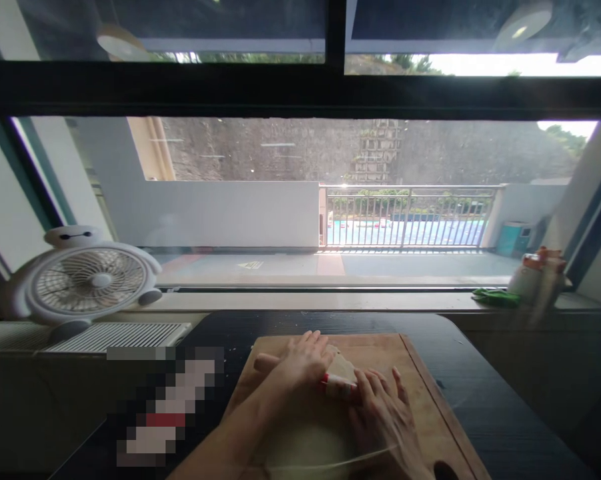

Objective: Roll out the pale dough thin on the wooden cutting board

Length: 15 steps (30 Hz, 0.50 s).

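A wooden rolling pin (266, 363) lies slantwise across a sheet of pale dough (308, 443) on a wooden cutting board (375, 343). A red-and-white printed patch shows on its middle part. My left hand (305, 357) rests over the pin near its left end, palm down, fingers stretched out and pointing away. On the other side, my right hand (385, 410) lies palm down with spread fingers at the pin's right part, which it hides. Dough shows both beyond the pin and nearer to me. Blur softens the near part of the board.
The board stands on a dark table (485, 373) beneath a wide window. At the left, a white fan (98, 280) stands by the sill. A bottle (535, 277) and a green cloth (495, 297) are on the sill at the right. A pixelated patch covers something left of the board.
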### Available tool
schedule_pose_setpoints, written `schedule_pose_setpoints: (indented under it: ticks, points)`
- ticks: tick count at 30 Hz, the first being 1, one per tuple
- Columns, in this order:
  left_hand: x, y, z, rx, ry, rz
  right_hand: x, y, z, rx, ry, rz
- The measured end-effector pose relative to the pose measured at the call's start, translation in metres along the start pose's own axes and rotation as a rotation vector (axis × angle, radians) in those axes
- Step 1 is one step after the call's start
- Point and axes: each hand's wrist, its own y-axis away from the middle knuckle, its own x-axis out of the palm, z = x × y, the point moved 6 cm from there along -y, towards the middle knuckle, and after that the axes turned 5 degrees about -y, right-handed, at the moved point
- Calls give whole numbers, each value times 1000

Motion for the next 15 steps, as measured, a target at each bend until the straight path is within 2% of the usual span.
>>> schedule_pose_setpoints:
  ticks: [4, 7, 10, 15]
  points:
    - [2, -40, 7, -70, 0, 32, 6, -14, -1, -4, -6, 31]
    - [1, -45, 7, -84, -3, -18, 12, -14, -5, 14, 12, 40]
    - [-4, -25, 5, -55, -21, -140, 15, -5, -5, -16, 40, 32]
    - [-7, 38, -3, -1, -53, -337, 6, 16, 6, -94, 88, -50]
